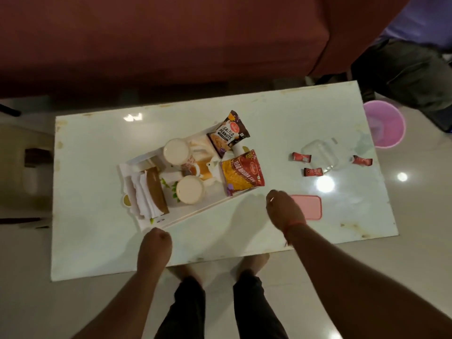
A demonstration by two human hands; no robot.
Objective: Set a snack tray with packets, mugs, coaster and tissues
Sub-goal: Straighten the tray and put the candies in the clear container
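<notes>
Two mugs [176, 151], two packets [228, 133], three sachets [301, 157]

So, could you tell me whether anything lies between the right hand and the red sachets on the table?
Nothing visible blocks it. From the right hand to the nearest red sachet the table is bare; the pink lid lies just beside that path.

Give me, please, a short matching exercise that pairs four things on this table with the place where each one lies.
Things:
1. salted peanuts packet
2. tissues
3. pink lid
4. clear container

Places:
A. on the bare table, just right of the right hand
B. at the tray's left end, under a brown coaster
C. among the small red sachets, right of the tray
D. at the tray's far right corner

Pairs: 1-D, 2-B, 3-A, 4-C
</notes>
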